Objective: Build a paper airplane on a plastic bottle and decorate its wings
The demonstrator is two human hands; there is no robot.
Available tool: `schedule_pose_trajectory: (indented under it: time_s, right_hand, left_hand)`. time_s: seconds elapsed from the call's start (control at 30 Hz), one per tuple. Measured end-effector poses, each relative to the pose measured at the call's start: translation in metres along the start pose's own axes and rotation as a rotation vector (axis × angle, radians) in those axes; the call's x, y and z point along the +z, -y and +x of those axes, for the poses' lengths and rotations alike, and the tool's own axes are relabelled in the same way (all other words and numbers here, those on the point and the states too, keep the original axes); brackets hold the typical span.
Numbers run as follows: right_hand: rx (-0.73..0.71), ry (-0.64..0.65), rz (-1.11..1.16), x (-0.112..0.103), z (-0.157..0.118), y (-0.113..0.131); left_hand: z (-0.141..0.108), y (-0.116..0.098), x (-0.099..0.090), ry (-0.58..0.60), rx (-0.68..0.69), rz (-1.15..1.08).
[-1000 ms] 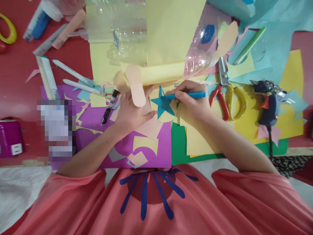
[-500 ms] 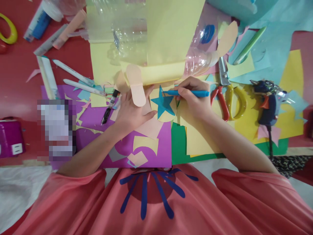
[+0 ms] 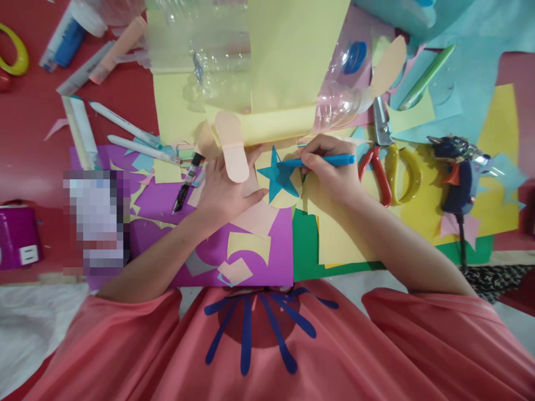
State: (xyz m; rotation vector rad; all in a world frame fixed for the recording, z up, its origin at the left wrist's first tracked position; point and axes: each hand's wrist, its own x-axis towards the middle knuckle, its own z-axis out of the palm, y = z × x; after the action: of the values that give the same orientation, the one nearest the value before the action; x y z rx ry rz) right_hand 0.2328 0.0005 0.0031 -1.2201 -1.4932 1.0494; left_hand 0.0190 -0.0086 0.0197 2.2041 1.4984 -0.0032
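Observation:
My right hand (image 3: 332, 167) is closed around a blue marker (image 3: 338, 160), its tip on the upper part of a blue star (image 3: 278, 177). The star lies on a pale yellow paper piece (image 3: 281, 200). To its left, my left hand (image 3: 225, 192) rests with fingers spread on pale pink paper (image 3: 261, 217). A peach paper strip with rounded ends (image 3: 234, 147) lies over part of that hand and hides some fingers. Beside the left fingers is a black marker (image 3: 188, 181).
Red-and-yellow-handled scissors (image 3: 382, 161) and a dark glue gun (image 3: 460, 172) lie to the right. Clear plastic bottles (image 3: 221, 61) stretch across the back. White pens (image 3: 125, 122), a blurred-out phone-like object (image 3: 98, 223) and purple paper (image 3: 167, 195) with scraps are on the left.
My right hand and the blue marker have shifted slightly left and down, with the tip a little lower on the star. My left hand stays in place.

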Motion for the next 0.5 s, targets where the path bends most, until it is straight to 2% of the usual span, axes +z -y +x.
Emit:
schedule_pose_trajectory:
  time_s: [0.5]
  right_hand:
    - [-0.011, -0.014, 0.003, 0.0004, 0.0003, -0.0030]
  left_hand:
    - [-0.0001, 0.0023, 0.0023, -0.021, 0.035, 0.001]
